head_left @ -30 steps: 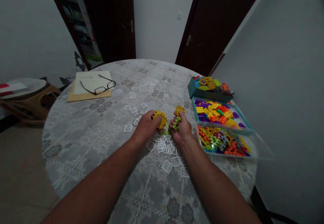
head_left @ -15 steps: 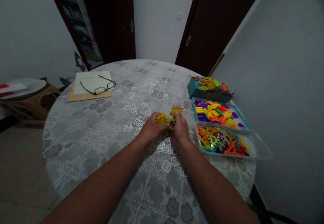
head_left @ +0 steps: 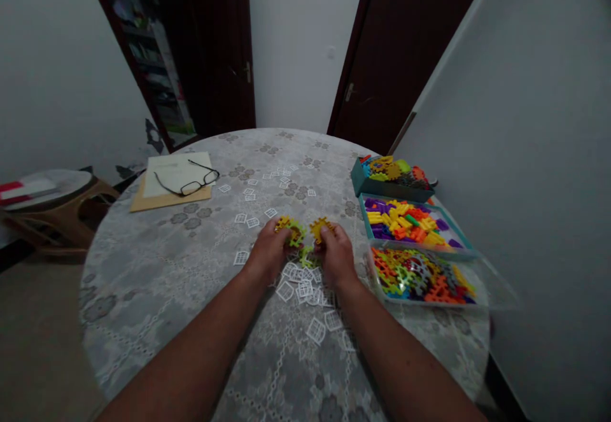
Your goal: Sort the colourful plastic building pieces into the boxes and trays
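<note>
Frame centre: left hand (head_left: pixel 267 250) pinching yellow and green gear pieces (head_left: pixel 296 234); right hand (head_left: pixel 338 254) pinching a yellow gear (head_left: pixel 317 230). White window-shaped pieces (head_left: pixel 316 331) lie lower in frame on the surface (head_left: pixel 191 320); three filled containers (head_left: pixel 384 187) stand centre right.

From my end I see a mustard-yellow gear (head_left: pixel 319 230) in the right hand (head_left: pixel 340 258), while the left hand (head_left: pixel 267 251) has a yellow gear (head_left: pixel 284 221) and a lime-green gear (head_left: pixel 300 234). The little window pieces (head_left: pixel 316 331) are white. I read the bench (head_left: pixel 153 295) as pale grey, patterned with darker grey flowers and white lacy lines. The tray (head_left: pixel 366 221) is teal-rimmed, its pieces (head_left: pixel 405 220) purple, yellow and orange; the glasses (head_left: pixel 182 193) are black.
</note>
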The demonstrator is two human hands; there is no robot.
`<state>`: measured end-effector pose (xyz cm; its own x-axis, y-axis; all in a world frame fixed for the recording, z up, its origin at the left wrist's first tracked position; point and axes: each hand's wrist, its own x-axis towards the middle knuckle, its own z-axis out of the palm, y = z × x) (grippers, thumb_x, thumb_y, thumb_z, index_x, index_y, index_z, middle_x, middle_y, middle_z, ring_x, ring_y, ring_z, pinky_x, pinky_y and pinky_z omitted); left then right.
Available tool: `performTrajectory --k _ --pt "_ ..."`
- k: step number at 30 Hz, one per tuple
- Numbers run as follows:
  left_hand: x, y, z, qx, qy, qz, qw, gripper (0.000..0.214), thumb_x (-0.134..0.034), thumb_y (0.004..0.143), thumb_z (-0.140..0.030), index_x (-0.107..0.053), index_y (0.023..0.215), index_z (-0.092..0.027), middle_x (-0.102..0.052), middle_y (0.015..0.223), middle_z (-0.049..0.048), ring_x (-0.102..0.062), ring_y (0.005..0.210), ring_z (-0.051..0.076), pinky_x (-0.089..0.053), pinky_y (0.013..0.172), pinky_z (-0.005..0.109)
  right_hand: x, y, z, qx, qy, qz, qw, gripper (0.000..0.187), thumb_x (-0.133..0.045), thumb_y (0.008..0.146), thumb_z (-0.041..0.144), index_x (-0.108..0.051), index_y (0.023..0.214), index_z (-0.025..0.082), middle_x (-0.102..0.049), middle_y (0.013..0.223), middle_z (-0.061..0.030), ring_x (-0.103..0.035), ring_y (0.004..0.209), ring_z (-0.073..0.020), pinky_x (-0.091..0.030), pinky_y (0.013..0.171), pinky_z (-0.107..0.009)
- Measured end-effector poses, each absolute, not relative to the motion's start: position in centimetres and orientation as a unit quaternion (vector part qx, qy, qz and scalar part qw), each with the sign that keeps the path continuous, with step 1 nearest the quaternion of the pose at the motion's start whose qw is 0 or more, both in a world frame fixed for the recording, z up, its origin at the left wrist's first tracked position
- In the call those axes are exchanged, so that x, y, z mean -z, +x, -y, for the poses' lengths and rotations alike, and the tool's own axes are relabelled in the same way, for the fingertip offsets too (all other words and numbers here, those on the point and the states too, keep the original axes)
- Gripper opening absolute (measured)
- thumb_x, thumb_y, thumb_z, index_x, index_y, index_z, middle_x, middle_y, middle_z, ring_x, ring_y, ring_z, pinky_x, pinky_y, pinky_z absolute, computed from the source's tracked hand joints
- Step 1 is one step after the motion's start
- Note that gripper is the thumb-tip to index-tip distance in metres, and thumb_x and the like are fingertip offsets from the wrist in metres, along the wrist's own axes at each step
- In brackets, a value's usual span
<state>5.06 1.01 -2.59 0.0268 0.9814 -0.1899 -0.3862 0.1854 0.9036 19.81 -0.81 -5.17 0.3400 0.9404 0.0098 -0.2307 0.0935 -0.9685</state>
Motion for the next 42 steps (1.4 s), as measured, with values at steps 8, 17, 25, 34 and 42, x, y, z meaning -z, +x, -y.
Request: performTrajectory --k 8,17,25,34,42 --pt "2.8 5.2 -0.5 -0.508 0.418 -0.438 0.613 0.026 -0.076 0.081 -0.035 -0.066 0.101 -0.024 -0.073 0.103 0.0042 -0.073 0.096 0.023 -0.062 0.069 0.028 5.5 18.8 1.0 -0.351 -0.554 0.471 0.590 0.023 -0.070 0.091 0.042 -0.081 0.097 0.024 -0.079 0.095 -0.0014 -0.069 0.089 -0.0215 -0.053 0.081 -0.030" --pt "1.7 4.9 -0.1 -0.467 0.480 -0.483 0.564 0.033 -0.085 0.079 -0.043 -0.071 0.105 -0.028 -0.075 0.099 0.0059 -0.073 0.094 0.027 -0.058 0.070 0.030 4.9 18.8 0.9 -0.419 -0.542 0.448 0.575 0.032 -0.073 0.086 0.039 -0.079 0.113 0.023 -0.081 0.109 -0.0030 -0.074 0.099 -0.0233 -0.059 0.088 -0.033" --pt "1.9 4.6 0.1 -0.420 0.572 -0.463 0.531 0.036 -0.064 0.093 -0.050 -0.069 0.118 -0.024 -0.076 0.108 0.0085 -0.073 0.103 0.030 -0.061 0.081 0.038 3.9 19.6 1.1 -0.555 -0.493 0.426 0.516 0.054 -0.084 0.077 0.045 -0.067 0.124 0.023 -0.076 0.105 -0.0013 -0.074 0.091 -0.0234 -0.062 0.074 -0.034" --pt "1.9 4.4 -0.1 -0.436 0.533 -0.429 0.585 0.062 -0.060 0.097 -0.069 -0.061 0.139 -0.024 -0.075 0.096 0.0048 -0.072 0.070 0.021 -0.059 0.066 0.035 -1.9 21.7 2.6 -0.455 -0.524 0.482 0.535 0.039 -0.075 0.080 0.038 -0.065 0.114 0.022 -0.069 0.087 0.0025 -0.056 0.061 -0.0128 -0.044 0.053 -0.025" --pt "1.4 4.1 -0.3 -0.409 0.611 -0.473 0.486 0.047 -0.062 0.097 -0.063 -0.068 0.119 -0.022 -0.077 0.096 0.0053 -0.075 0.073 0.023 -0.060 0.073 0.038 -7.9 34.0 -4.2 -0.157 -0.602 0.592 0.512 0.038 -0.071 0.084 0.039 -0.065 0.118 0.024 -0.073 0.101 -0.0003 -0.066 0.085 -0.0196 -0.054 0.076 -0.031"
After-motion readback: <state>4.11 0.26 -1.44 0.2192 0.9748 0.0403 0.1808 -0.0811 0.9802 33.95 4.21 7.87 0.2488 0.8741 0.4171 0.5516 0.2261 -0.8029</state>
